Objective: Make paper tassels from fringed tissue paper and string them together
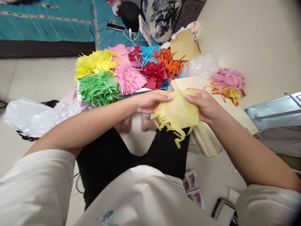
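Observation:
A sheet of yellow fringed tissue paper (178, 114) is held between both hands above my lap. My left hand (150, 101) pinches its upper left edge with fingers closed. My right hand (204, 105) grips its upper right edge, fingers curled round the paper. Cut strips hang down from the sheet's lower edge. Past the hands lie piles of fringed paper: yellow (95, 61), green (99, 88), pink (128, 73), red (155, 73), orange (170, 62) and blue (147, 53).
A stack of white boards (207, 138) stands under my right hand. Mixed pink and orange paper scraps (228, 82) lie at right. Clear plastic bags (33, 116) sit at left. A brown cardboard piece (184, 44), a phone (115, 26) and a teal cloth (47, 22) lie beyond.

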Available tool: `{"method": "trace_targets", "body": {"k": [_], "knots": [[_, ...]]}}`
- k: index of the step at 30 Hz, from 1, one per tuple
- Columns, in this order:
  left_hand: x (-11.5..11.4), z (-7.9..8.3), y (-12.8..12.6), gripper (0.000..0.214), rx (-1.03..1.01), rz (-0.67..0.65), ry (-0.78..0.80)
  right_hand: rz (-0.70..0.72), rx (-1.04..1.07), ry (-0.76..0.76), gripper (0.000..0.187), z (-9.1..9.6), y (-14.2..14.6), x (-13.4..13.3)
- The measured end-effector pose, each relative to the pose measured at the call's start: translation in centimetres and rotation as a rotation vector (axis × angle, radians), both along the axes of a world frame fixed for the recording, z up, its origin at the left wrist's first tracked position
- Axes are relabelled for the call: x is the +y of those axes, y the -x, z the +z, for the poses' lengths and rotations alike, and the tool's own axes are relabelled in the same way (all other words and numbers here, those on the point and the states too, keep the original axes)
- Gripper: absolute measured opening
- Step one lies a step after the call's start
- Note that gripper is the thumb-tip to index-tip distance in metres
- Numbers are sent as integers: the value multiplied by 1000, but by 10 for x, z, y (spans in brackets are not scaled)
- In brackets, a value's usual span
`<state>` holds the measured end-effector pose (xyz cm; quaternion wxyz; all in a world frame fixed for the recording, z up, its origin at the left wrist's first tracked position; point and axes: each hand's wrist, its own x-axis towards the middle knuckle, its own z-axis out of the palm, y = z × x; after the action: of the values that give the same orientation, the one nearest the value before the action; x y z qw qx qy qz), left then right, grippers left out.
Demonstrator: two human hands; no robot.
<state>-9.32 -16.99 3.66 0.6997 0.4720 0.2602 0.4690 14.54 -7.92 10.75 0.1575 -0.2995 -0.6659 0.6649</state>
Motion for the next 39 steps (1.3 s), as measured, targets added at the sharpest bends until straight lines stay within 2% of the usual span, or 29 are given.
{"method": "trace_targets", "body": {"k": [3, 7, 9, 13, 15, 18, 21, 25, 29, 32, 35, 39], "knots": [[2, -11, -11, 61, -41, 69, 37, -118, -91, -91, 55, -8, -5, 0], [2, -22, -35, 64, 29, -69, 123, -232, -228, -453, 52, -19, -25, 4], [2, -27, -49, 61, 54, -123, 158, -211, -260, -548, 52, -21, -36, 5], [10, -36, -69, 49, 50, -117, 176, -132, -320, -584, 54, -14, -59, 4], [17, -37, -73, 42, 154, -70, 158, -107, -357, -635, 54, -6, -70, 4], [27, -36, -74, 35, 318, 69, 95, -75, -395, -692, 56, 6, -88, 4], [36, -28, -69, 34, 343, 140, 34, 3, -433, -628, 58, 13, -106, 9], [48, -12, -64, 32, 209, 156, 18, 90, -476, -450, 64, 10, -130, 21], [59, -1, -77, 34, 97, 122, -2, -57, -361, -318, 64, -8, -143, 29], [65, -6, -94, 53, 82, 66, -60, -197, -179, -177, 63, -18, -146, 26], [71, -14, -105, 70, 82, -48, -86, -247, -87, -45, 64, -21, -152, 23], [83, -18, -108, 61, 78, -105, 3, -276, -136, -32, 71, -23, -167, 26]]}}
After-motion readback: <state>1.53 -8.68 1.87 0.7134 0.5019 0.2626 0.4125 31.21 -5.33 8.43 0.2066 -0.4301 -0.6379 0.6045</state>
